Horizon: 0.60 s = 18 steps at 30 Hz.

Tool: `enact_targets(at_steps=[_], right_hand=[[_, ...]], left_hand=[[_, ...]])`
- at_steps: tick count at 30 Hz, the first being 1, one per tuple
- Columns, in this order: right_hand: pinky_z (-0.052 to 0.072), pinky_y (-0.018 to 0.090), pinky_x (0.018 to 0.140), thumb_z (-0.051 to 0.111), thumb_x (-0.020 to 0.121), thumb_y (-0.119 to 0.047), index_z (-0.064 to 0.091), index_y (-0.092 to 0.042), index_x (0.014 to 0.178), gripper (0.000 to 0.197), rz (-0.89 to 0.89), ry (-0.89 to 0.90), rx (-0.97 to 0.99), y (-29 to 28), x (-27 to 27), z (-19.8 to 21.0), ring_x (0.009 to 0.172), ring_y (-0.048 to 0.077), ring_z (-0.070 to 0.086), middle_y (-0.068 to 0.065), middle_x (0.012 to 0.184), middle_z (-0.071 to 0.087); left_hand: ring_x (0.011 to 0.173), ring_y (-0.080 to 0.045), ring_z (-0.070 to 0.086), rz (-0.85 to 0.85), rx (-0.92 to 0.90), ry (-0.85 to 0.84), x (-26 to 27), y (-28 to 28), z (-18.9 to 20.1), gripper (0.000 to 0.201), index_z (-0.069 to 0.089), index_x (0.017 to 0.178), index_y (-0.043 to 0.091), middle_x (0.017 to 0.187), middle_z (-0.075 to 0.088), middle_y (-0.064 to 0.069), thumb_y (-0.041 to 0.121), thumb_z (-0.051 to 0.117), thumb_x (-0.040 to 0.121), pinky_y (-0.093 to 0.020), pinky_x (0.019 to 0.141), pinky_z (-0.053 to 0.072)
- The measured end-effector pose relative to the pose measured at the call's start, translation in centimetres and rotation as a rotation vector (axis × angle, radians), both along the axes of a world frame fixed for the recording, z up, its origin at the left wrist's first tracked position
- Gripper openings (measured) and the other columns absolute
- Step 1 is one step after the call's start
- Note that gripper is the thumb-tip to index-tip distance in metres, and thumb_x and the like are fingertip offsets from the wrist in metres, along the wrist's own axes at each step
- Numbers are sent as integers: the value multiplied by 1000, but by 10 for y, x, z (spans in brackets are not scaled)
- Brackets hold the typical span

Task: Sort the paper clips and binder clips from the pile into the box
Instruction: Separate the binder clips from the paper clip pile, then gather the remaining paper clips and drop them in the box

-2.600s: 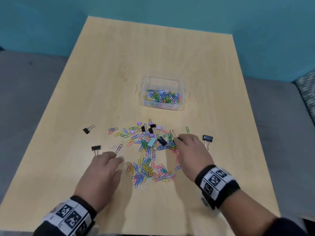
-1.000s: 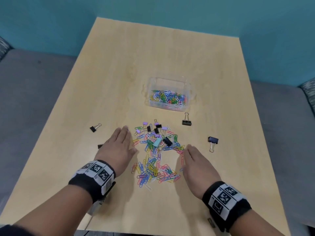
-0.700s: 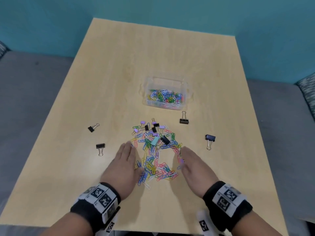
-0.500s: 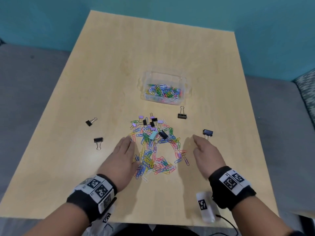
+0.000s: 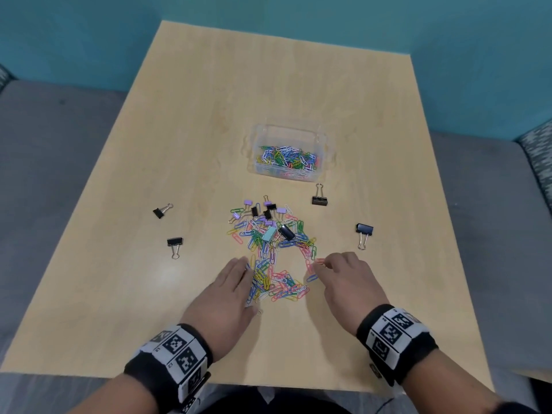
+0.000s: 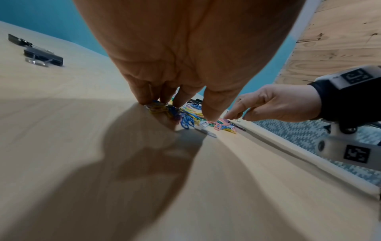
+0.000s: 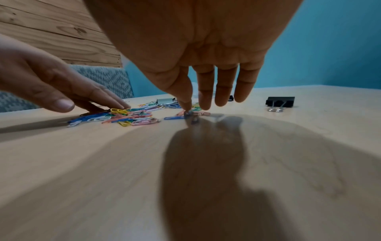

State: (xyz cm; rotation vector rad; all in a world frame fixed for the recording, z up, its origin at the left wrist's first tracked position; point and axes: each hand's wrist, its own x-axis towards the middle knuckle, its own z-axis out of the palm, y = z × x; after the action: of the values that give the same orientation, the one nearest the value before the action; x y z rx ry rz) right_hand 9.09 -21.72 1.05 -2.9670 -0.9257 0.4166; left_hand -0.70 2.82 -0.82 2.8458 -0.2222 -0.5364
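Note:
A pile of coloured paper clips (image 5: 270, 258) with a few small binder clips mixed in lies mid-table. Behind it stands the clear plastic box (image 5: 324, 138), holding paper clips only. My left hand (image 5: 231, 283) lies flat with straight fingers pressing on the pile's left edge (image 6: 156, 107). My right hand (image 5: 340, 273) is at the pile's right edge, its index fingertip (image 7: 186, 106) touching a pink paper clip (image 5: 319, 261) on the table. Neither hand holds anything.
Black binder clips lie apart from the pile: two on the left (image 5: 162, 210) (image 5: 174, 243), one near the box (image 5: 319, 199), and one on the right (image 5: 364, 230). The wooden table (image 5: 209, 115) is bare behind the box. Its front edge is near my wrists.
My right hand moved left from beside the right binder clip to the pile's right edge and touches the clips there. The left hand stays on the pile's left edge.

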Motion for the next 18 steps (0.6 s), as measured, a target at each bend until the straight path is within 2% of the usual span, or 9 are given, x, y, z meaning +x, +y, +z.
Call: enact_targets(at_steps=[2, 4, 6, 7, 9, 10, 12, 15, 18], right_hand=[[44, 37, 64, 55, 61, -8, 62, -21, 102, 44, -19, 9, -31, -7, -2, 1, 84, 29, 52, 2, 94, 59], [44, 37, 65, 48, 64, -11, 60, -22, 100, 40, -67, 33, -57, -17, -3, 3, 86, 28, 50, 1, 95, 59], [45, 37, 69, 42, 67, -13, 60, -22, 105, 43, -146, 46, -77, -28, 0, 2, 91, 28, 49, 0, 100, 59], [45, 37, 72, 44, 69, -11, 59, -20, 108, 43, -189, 52, -79, -31, 2, 2, 94, 28, 49, 1, 104, 59], [47, 39, 81, 49, 70, -5, 58, -14, 115, 47, -219, 59, -34, -32, 5, 0, 103, 30, 49, 5, 112, 59], [48, 39, 88, 51, 70, -3, 57, -10, 119, 49, -195, 63, 8, -29, 6, -1, 110, 32, 50, 7, 116, 58], [45, 39, 99, 52, 70, 1, 55, -5, 124, 54, -106, 71, 84, -16, 5, -7, 121, 32, 49, 11, 124, 56], [44, 40, 101, 57, 65, 7, 54, 0, 126, 61, -38, 73, 124, 4, 4, -13, 123, 33, 52, 16, 130, 56], [44, 42, 100, 58, 64, 2, 55, 1, 126, 61, 27, 91, 68, 15, -5, -15, 123, 35, 53, 19, 132, 55]], left_hand=[[134, -30, 40, 2, -7, -1, -4, 0, -1, 66, 49, 132, 3, 143, 45, -17, 47, 35, 85, -35, 111, 28], [134, -30, 40, 7, -1, 6, -6, 0, -1, 66, 50, 132, 3, 143, 44, -16, 47, 37, 85, -33, 107, 23], [133, -30, 41, 4, -9, -3, -7, -2, -2, 65, 50, 131, 3, 142, 45, -16, 47, 37, 85, -34, 108, 25], [133, -30, 42, 0, -10, -6, -7, -3, 0, 65, 51, 131, 3, 142, 46, -16, 47, 37, 85, -34, 110, 30], [132, -30, 43, 0, -17, -21, -4, -5, 1, 65, 51, 131, 4, 141, 47, -16, 47, 35, 85, -39, 106, 40], [133, -30, 41, 9, -23, -26, -1, -5, 2, 66, 50, 132, 3, 142, 46, -17, 47, 33, 86, -43, 106, 39], [139, -30, 31, 39, -26, -52, 10, -5, 5, 67, 40, 139, 3, 148, 36, -16, 47, 31, 89, -40, 112, 28], [146, -25, 5, 117, -28, -59, 32, 2, 3, 69, 18, 148, 6, 158, 10, -12, 46, 38, 94, -34, 119, 10], [146, -25, 2, 127, 40, -26, 47, 10, -2, 71, 16, 148, 7, 158, 7, -11, 49, 37, 95, -36, 119, 10]])
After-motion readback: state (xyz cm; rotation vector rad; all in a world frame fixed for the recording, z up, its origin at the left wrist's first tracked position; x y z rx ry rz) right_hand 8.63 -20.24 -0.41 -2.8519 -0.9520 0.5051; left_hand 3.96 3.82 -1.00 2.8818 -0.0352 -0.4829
